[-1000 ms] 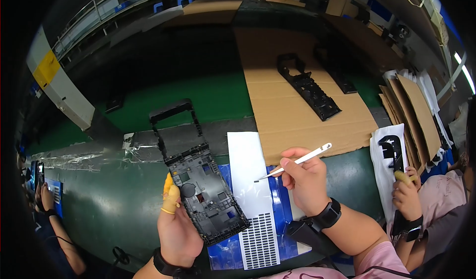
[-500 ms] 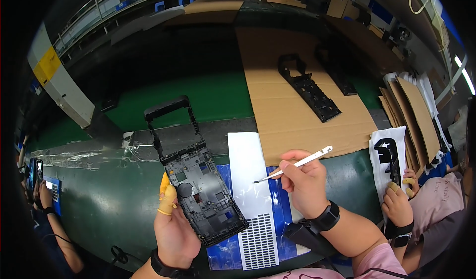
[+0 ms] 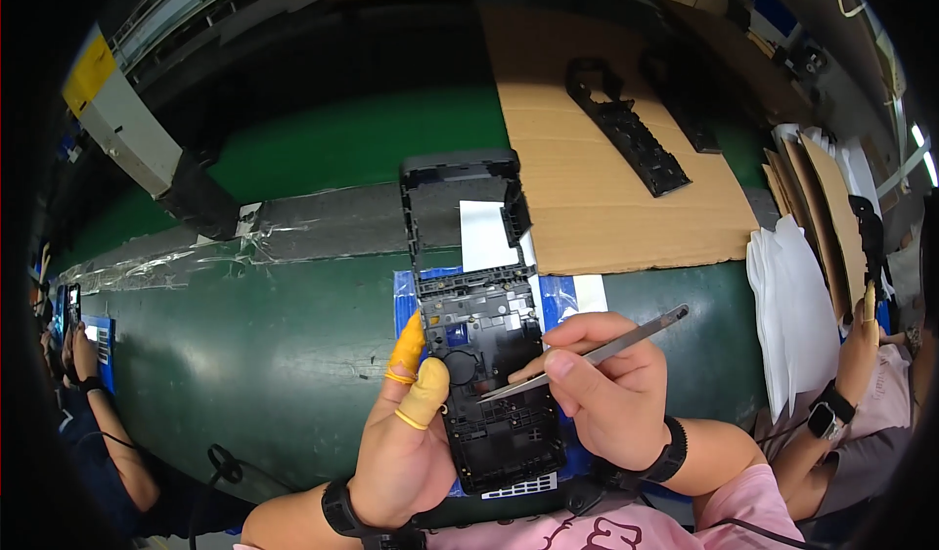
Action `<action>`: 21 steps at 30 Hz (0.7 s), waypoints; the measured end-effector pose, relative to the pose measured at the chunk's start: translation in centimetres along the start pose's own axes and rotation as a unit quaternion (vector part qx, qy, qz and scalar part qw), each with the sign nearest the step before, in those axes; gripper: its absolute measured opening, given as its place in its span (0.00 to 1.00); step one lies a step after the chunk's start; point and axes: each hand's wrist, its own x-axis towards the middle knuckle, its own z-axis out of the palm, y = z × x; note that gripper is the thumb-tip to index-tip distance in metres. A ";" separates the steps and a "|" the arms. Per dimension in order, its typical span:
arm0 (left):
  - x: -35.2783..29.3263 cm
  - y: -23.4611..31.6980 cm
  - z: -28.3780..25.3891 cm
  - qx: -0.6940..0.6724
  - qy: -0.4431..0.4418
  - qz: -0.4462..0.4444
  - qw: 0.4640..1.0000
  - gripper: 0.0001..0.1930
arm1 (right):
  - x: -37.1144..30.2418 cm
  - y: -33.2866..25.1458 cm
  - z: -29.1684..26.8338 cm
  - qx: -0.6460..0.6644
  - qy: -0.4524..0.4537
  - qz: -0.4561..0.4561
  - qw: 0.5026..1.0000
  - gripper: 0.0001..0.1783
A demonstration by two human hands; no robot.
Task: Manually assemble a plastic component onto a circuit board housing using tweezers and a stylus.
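Observation:
My left hand (image 3: 403, 457), with yellow finger cots on thumb and a finger, grips the left edge of a black plastic housing (image 3: 504, 442). The housing has a loop-shaped frame at its far end, and its ribbed inner side faces up. Pinched in my right hand (image 3: 621, 398) is a pair of metal tweezers (image 3: 638, 334). Their tips reach over the middle of the housing, near its round recess; whether they touch it or hold anything is too small to tell. Beneath the housing lies a white sheet (image 3: 481, 242) with rows of small black pads (image 3: 518, 488), mostly covered.
Under the sheet is a blue plastic-covered piece (image 3: 556, 301). Two more black housings lie on cardboard (image 3: 567, 218) ahead, one a housing (image 3: 641, 154) in plain sight. White foam sheets (image 3: 773, 306) and upright cardboard stand at right, beside a co-worker's arm (image 3: 853, 374). A post (image 3: 132, 149) rises at left.
My left hand has brought the housing rightward over the white sheet. The tweezers' tips have gone from the sheet to above the housing. At right, a co-worker has lifted a black part off the foam sheets.

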 end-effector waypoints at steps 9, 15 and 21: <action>-0.2 0.1 -0.4 -0.047 -0.009 -0.016 0.999 0.24 | 0.1 0.2 0.5 0.004 0.008 -0.012 1.000 0.10; -0.2 0.3 -0.4 -0.046 -0.013 -0.015 0.999 0.24 | 0.3 -0.1 0.5 0.021 0.010 0.003 1.000 0.10; 0.1 0.1 -0.6 -0.053 -0.015 -0.015 0.998 0.25 | 0.4 0.0 0.5 0.014 0.003 -0.007 1.000 0.10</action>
